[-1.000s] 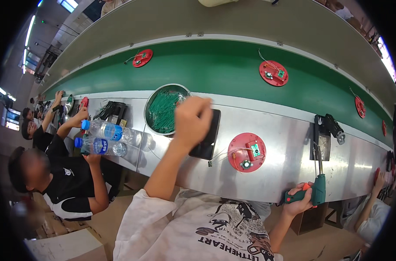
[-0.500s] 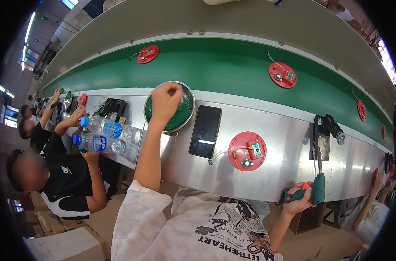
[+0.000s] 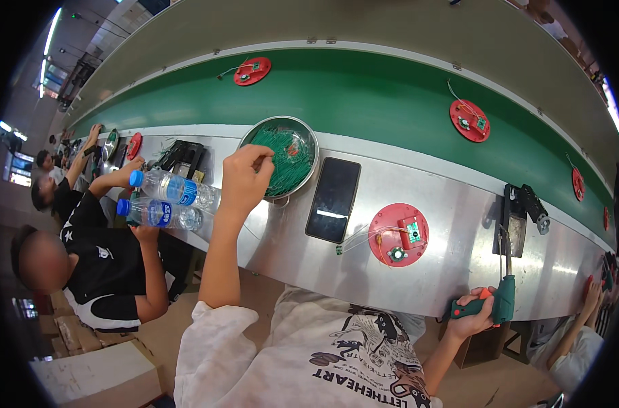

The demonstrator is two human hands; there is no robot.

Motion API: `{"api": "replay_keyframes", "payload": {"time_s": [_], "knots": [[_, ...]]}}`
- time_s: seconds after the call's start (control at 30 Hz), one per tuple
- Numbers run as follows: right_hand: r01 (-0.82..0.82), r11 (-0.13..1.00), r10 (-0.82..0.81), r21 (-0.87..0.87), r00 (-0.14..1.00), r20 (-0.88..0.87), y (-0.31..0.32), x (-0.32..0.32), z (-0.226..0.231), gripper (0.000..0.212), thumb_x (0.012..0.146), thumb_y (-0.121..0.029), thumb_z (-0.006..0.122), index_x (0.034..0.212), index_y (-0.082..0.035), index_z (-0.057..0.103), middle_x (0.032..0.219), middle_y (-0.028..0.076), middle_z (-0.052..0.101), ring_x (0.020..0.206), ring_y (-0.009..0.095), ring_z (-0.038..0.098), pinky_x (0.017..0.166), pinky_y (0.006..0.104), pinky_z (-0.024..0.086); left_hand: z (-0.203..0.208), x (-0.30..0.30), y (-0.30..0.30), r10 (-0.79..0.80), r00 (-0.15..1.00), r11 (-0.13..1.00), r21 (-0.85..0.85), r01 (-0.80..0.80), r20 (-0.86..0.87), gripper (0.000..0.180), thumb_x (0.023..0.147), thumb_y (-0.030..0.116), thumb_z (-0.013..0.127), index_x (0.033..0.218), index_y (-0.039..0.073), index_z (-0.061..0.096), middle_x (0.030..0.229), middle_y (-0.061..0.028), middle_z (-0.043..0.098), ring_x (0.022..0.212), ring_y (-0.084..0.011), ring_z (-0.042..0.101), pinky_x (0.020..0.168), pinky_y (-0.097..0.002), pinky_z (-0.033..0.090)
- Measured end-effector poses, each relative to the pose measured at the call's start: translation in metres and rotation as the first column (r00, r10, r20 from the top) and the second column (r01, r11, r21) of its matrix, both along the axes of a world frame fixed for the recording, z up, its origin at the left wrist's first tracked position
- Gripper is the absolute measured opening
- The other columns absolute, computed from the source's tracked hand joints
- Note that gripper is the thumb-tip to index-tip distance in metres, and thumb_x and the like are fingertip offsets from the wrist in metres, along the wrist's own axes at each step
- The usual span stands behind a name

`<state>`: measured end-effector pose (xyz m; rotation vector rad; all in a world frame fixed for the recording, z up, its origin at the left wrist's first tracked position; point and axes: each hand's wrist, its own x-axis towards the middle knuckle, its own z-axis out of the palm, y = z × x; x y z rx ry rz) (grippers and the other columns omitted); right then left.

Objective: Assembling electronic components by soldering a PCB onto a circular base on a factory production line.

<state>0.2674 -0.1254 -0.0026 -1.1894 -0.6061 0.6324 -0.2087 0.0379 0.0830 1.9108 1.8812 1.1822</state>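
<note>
My left hand (image 3: 247, 178) is at the near left side of a metal bowl (image 3: 312, 151) full of thin green wires (image 3: 282, 146). Its fingers are pinched together; anything between them is too small to make out. In my right hand (image 3: 474, 316), low on the right, is a green soldering gun (image 3: 503, 302) with a red trigger, its metal tip pointing away from me. Between my hands a red disc (image 3: 384, 253) lies on the metal bench, carrying a small green circuit board (image 3: 413, 233), a round part and loose thin wires.
A black phone (image 3: 333, 199) lies between bowl and disc. Two water bottles (image 3: 180, 190) lie at the left, near a co-worker (image 3: 112, 272). A black stand (image 3: 517, 217) is at the right. Beyond the bench, a green belt (image 3: 377, 95) carries several red discs (image 3: 470, 121).
My left hand has come back from over the bowl's middle toward me, uncovering the green wires. The discs on the belt have shifted slightly right. My right hand still grips the soldering gun.
</note>
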Motion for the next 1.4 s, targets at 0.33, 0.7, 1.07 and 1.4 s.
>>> {"api": "replay_keyframes", "payload": {"time_s": [0.33, 0.7, 1.07, 1.4], "knots": [[0.015, 1.000, -0.015, -0.014, 1.000, -0.020, 0.000, -0.001, 0.000, 0.034, 0.104, -0.025, 0.051, 0.124, 0.003, 0.051, 0.091, 0.016, 0.062, 0.053, 0.015, 0.053, 0.048, 0.0289, 0.046, -0.031, -0.010, 0.013, 0.222, 0.959, 0.970, -0.059, -0.235, -0.175, 0.015, 0.080, 0.010, 0.071, 0.085, -0.003, 0.076, 0.083, -0.0185, 0.074, 0.077, -0.0300, 0.073, 0.074, -0.0382, 0.056], [0.038, 0.999, -0.038, 0.011, 0.999, -0.029, 0.001, -0.003, 0.004, 0.029, 0.103, -0.023, 0.053, 0.120, 0.002, 0.052, 0.087, 0.015, 0.061, 0.051, 0.015, 0.052, 0.047, 0.0291, 0.045, -0.035, 0.011, 0.032, 0.324, 0.854, 0.898, -0.153, -0.413, -0.407, 0.019, 0.079, 0.017, 0.070, 0.082, 0.000, 0.078, 0.079, -0.0234, 0.072, 0.077, -0.0418, 0.072, 0.074, -0.0483, 0.057], [0.060, 0.998, -0.060, -0.007, 0.998, -0.036, 0.004, -0.004, 0.007, 0.028, 0.103, -0.023, 0.051, 0.118, 0.000, 0.053, 0.083, 0.015, 0.061, 0.046, 0.017, 0.050, 0.043, 0.0304, 0.043, -0.039, 0.009, 0.038, 0.189, 0.681, 0.909, -0.135, -0.393, -0.708, 0.019, 0.086, 0.016, 0.066, 0.082, -0.001, 0.074, 0.091, -0.0225, 0.072, 0.088, -0.0457, 0.066, 0.081, -0.0541, 0.053], [-0.271, 0.961, 0.265, 0.049, 0.959, 0.101, -0.019, 0.000, 0.002, 0.038, 0.100, -0.030, 0.058, 0.122, 0.000, 0.053, 0.095, 0.017, 0.064, 0.054, 0.018, 0.059, 0.049, 0.0321, 0.051, -0.002, 0.132, -0.022, -0.464, 0.881, 0.872, 0.125, 0.472, -0.091, 0.011, 0.089, -0.003, 0.064, 0.099, 0.000, 0.064, 0.090, -0.0178, 0.064, 0.082, -0.0385, 0.063, 0.071, -0.0456, 0.052]]}}
